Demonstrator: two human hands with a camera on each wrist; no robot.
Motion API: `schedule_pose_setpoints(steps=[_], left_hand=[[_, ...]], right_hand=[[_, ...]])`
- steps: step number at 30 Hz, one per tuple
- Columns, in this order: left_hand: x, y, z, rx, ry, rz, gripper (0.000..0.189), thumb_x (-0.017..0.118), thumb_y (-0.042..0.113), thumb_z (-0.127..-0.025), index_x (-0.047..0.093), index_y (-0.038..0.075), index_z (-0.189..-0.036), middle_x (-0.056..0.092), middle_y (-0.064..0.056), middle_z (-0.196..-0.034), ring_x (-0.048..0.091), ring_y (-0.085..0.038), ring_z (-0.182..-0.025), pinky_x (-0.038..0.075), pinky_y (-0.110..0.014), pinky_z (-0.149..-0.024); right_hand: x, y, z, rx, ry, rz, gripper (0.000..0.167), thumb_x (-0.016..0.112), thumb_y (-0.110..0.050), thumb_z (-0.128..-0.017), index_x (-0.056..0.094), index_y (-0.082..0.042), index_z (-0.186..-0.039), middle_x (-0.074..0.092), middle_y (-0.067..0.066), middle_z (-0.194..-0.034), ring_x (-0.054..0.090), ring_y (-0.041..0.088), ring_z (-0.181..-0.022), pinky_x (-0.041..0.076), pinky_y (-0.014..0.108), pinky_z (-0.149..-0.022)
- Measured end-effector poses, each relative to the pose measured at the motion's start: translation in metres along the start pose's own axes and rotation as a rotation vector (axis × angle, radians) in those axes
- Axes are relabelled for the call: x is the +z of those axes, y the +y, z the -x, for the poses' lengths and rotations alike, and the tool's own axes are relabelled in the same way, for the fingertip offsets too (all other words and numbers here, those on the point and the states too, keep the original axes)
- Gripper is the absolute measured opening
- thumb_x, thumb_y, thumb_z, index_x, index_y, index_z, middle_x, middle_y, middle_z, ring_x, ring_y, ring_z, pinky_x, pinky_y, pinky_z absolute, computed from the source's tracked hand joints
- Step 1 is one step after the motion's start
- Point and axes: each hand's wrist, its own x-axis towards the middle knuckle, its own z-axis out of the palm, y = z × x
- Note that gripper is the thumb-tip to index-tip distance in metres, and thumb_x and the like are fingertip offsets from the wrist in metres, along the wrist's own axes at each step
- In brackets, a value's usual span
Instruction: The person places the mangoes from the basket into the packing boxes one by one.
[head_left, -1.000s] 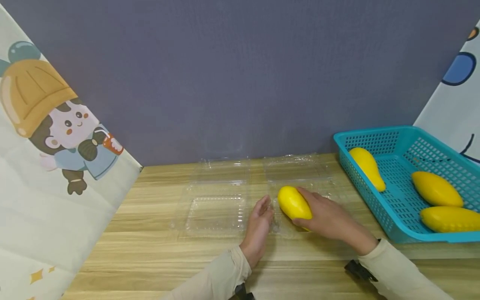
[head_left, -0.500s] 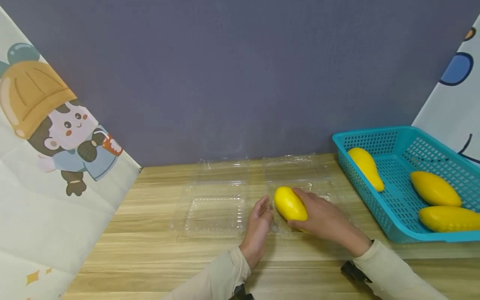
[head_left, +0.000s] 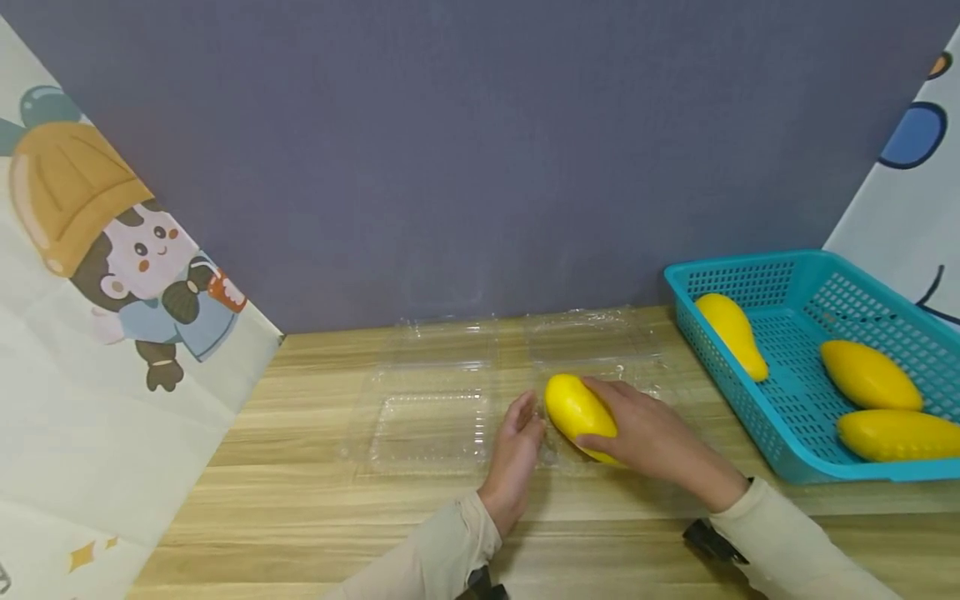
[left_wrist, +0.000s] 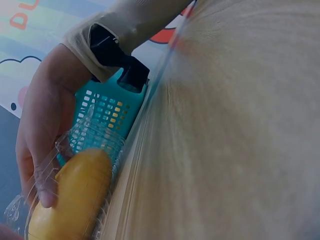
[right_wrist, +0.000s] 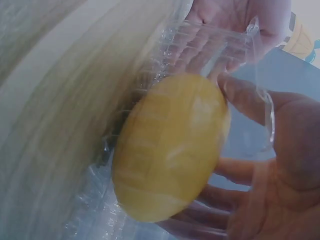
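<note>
A smooth, oval yellow mango (head_left: 581, 414) sits low inside the right-hand clear plastic clamshell box (head_left: 660, 390), whose lid is folded back. My right hand (head_left: 645, 433) grips it from the right, thumb on the near side and fingers over the far side. In the right wrist view the mango (right_wrist: 170, 150) shows through the box's transparent wall. My left hand (head_left: 516, 454) stands on edge against the box's left side, fingers nearly straight and holding nothing. Through the plastic, its fingers (right_wrist: 187, 55) appear just behind the wall.
A second clear clamshell (head_left: 431, 425) lies opened out to the left. At the right stands a teal basket (head_left: 780, 454) with a pear-shaped yellow fruit (head_left: 733, 333), another mango (head_left: 870, 375) and a bumpy yellow fruit (head_left: 900, 435). A grey panel (head_left: 480, 167) rises behind the table.
My right hand has shifted the mango slightly left, toward the left hand. The left hand has stayed against the box.
</note>
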Motion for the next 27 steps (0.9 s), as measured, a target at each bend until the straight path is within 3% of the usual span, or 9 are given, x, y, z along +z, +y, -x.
schedule_pose_setpoints(steps=[11, 16, 22, 27], left_hand=[[0.0, 0.0, -0.002, -0.007, 0.001, -0.012, 0.055, 0.048, 0.013, -0.098, 0.038, 0.014, -0.151, 0.035, -0.015, -0.159, 0.034, -0.036, -0.146, 0.032, -0.053, -0.119], [0.001, 0.0, -0.001, -0.008, 0.006, -0.014, 0.054, 0.048, 0.013, -0.098, 0.039, 0.013, -0.151, 0.036, -0.015, -0.159, 0.034, -0.036, -0.147, 0.032, -0.053, -0.12], [0.002, 0.0, -0.001, -0.002, 0.007, -0.021, 0.053, 0.049, 0.015, -0.099, 0.039, 0.013, -0.151, 0.038, -0.015, -0.158, 0.036, -0.036, -0.146, 0.032, -0.054, -0.119], [0.001, 0.0, -0.001, -0.009, 0.004, -0.012, 0.054, 0.049, 0.014, -0.099, 0.037, 0.013, -0.152, 0.038, -0.015, -0.158, 0.035, -0.035, -0.146, 0.031, -0.054, -0.12]], right_hand=[[-0.015, 0.003, 0.003, 0.009, -0.053, 0.041, 0.085, 0.076, -0.048, -0.082, 0.045, -0.003, -0.147, 0.054, 0.025, -0.142, 0.054, 0.046, -0.127, 0.045, 0.064, -0.101], [-0.015, 0.002, 0.001, -0.004, -0.077, 0.032, 0.078, 0.076, -0.045, -0.083, 0.052, 0.001, -0.141, 0.062, 0.021, -0.135, 0.061, 0.039, -0.117, 0.051, 0.057, -0.095], [-0.012, 0.0, -0.001, -0.001, -0.05, 0.027, 0.077, 0.077, -0.044, -0.083, 0.053, 0.003, -0.139, 0.064, 0.021, -0.131, 0.065, 0.035, -0.111, 0.054, 0.053, -0.09], [-0.008, -0.003, -0.001, -0.012, -0.018, 0.023, 0.076, 0.076, -0.043, -0.084, 0.052, 0.003, -0.14, 0.062, 0.023, -0.134, 0.062, 0.04, -0.116, 0.052, 0.056, -0.094]])
